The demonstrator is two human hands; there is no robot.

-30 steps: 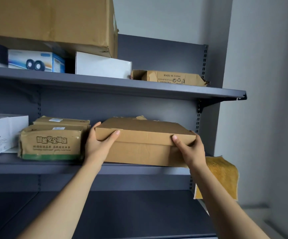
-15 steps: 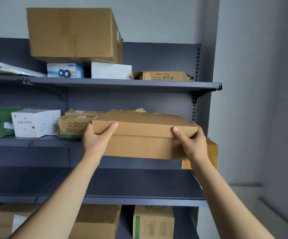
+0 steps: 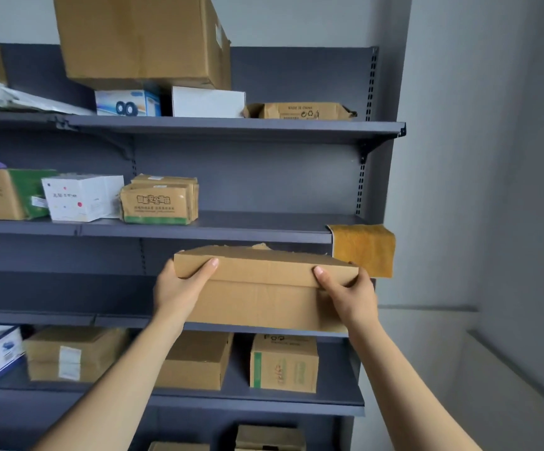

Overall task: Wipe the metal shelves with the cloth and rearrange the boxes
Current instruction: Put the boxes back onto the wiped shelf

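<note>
A flat cardboard box (image 3: 264, 288) is held level in both hands. The left hand (image 3: 179, 288) grips its left end and the right hand (image 3: 350, 294) its right end, thumbs pressed on the lid's front. A second ago it sat on the middle shelf (image 3: 264, 229), just beside a printed carton (image 3: 158, 201). Now it is off that shelf and lower, in front of the shelf below (image 3: 69, 319); whether it touches that front edge is unclear. The middle shelf's right half is now bare, probably ready for wiping. The yellow cloth (image 3: 363, 249) hangs over its right front corner.
</note>
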